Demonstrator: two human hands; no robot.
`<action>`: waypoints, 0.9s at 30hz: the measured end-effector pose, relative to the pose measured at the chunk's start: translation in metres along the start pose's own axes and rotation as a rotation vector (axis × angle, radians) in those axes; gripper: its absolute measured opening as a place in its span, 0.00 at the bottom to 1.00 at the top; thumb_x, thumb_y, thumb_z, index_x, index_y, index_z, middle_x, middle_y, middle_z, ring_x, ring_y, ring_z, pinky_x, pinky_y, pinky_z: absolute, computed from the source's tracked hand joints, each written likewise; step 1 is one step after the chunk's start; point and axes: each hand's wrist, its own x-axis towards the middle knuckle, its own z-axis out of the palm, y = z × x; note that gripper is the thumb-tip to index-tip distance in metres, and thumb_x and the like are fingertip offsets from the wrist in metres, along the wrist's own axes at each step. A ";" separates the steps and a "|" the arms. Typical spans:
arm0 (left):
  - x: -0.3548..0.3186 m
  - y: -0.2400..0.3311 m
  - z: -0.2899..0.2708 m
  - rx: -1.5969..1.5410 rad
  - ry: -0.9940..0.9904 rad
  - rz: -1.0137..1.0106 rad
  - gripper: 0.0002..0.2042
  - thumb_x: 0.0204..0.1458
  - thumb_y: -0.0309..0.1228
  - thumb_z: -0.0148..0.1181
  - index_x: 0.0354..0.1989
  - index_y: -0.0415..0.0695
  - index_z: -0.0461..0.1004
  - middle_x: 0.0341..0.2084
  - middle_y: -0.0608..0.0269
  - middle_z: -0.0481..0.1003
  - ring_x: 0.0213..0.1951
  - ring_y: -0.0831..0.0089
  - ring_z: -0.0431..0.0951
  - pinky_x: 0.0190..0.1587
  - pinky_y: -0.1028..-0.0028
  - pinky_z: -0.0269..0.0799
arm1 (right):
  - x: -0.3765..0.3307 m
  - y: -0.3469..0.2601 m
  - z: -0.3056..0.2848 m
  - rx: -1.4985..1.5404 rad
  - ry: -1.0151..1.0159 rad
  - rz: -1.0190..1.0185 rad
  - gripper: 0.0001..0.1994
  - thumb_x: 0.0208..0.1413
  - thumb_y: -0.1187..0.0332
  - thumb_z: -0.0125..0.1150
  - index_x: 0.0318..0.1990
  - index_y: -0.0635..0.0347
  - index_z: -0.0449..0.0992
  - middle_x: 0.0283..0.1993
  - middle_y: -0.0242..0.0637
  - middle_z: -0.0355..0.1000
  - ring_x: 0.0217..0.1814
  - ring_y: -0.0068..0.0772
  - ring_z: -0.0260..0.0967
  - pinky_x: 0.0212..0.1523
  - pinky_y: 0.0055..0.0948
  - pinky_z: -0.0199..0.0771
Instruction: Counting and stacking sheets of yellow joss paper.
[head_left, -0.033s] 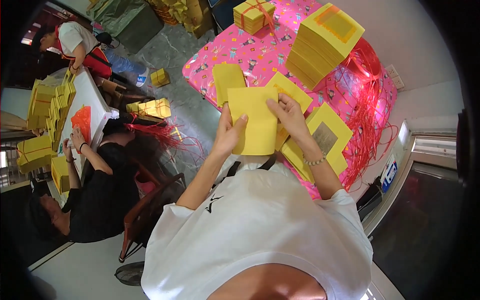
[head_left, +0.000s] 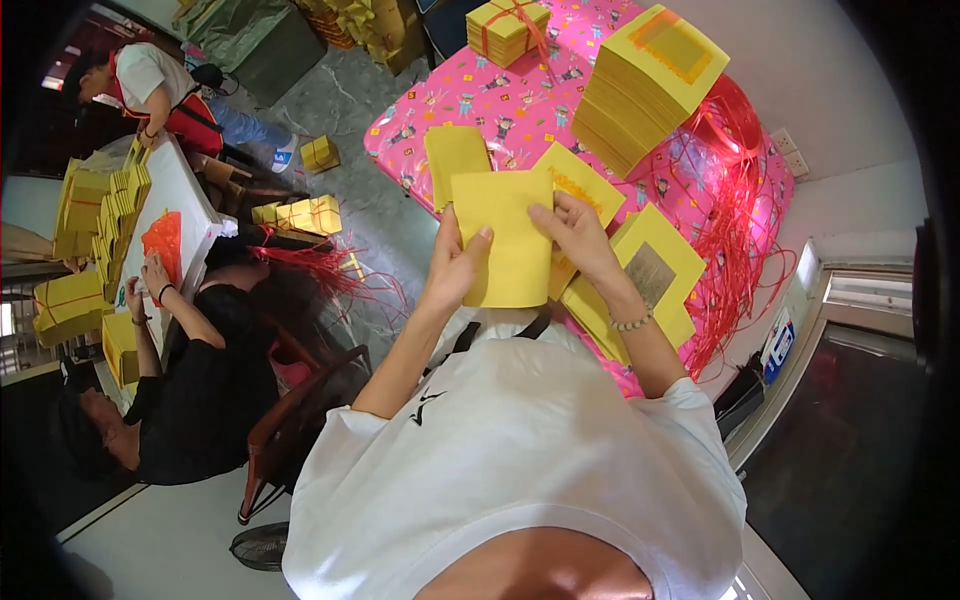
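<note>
Between my hands is a yellow paper sheet (head_left: 508,245), plain on its upper face; I cannot tell if it is one sheet or several. My left hand (head_left: 460,258) grips its left edge, thumb on top. At the upper right edge my right hand (head_left: 583,236) pinches it, with a beaded bracelet on that wrist. Just beyond lies a small yellow paper pile (head_left: 456,160). Partly under my right hand is a yellow sheet with an orange print (head_left: 575,180). Yellow sheets with a silvery square (head_left: 652,272) lie beneath my right forearm.
A tall yellow paper stack (head_left: 640,95) and a tied bundle (head_left: 508,35) stand on the pink patterned table (head_left: 420,110). Red plastic strings (head_left: 735,240) hang over its right side. At left, two people work at a white table (head_left: 185,200) with yellow bundles. A chair (head_left: 290,410) stands nearby.
The yellow paper and both hands have shifted very slightly up and to the left. My grip looks the same.
</note>
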 end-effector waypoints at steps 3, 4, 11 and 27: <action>0.002 0.001 -0.003 0.008 -0.007 -0.018 0.21 0.56 0.21 0.47 0.58 0.39 0.55 0.52 0.56 0.66 0.53 0.72 0.66 0.54 0.72 0.62 | -0.001 0.010 0.002 -0.038 -0.053 0.043 0.13 0.58 0.67 0.55 0.44 0.70 0.73 0.35 0.33 0.75 0.33 0.16 0.71 0.34 0.17 0.71; 0.002 0.000 -0.005 0.007 -0.004 -0.022 0.21 0.56 0.21 0.47 0.58 0.39 0.55 0.52 0.56 0.66 0.53 0.72 0.66 0.54 0.72 0.62 | 0.000 0.012 0.005 -0.001 -0.043 -0.037 0.14 0.58 0.67 0.56 0.45 0.70 0.73 0.36 0.34 0.76 0.33 0.16 0.71 0.34 0.17 0.71; 0.001 0.001 -0.013 -0.070 0.024 -0.057 0.22 0.55 0.20 0.47 0.59 0.39 0.55 0.52 0.57 0.66 0.53 0.71 0.67 0.54 0.72 0.63 | -0.005 0.005 0.005 -0.137 -0.118 0.126 0.15 0.58 0.65 0.57 0.44 0.70 0.74 0.34 0.34 0.76 0.32 0.15 0.71 0.33 0.17 0.70; -0.001 0.008 -0.033 -0.109 0.104 -0.068 0.20 0.56 0.24 0.50 0.58 0.39 0.58 0.52 0.58 0.68 0.52 0.71 0.69 0.53 0.71 0.66 | -0.014 0.018 0.026 -0.072 -0.160 0.181 0.14 0.58 0.68 0.55 0.46 0.71 0.73 0.36 0.36 0.76 0.35 0.18 0.72 0.34 0.17 0.72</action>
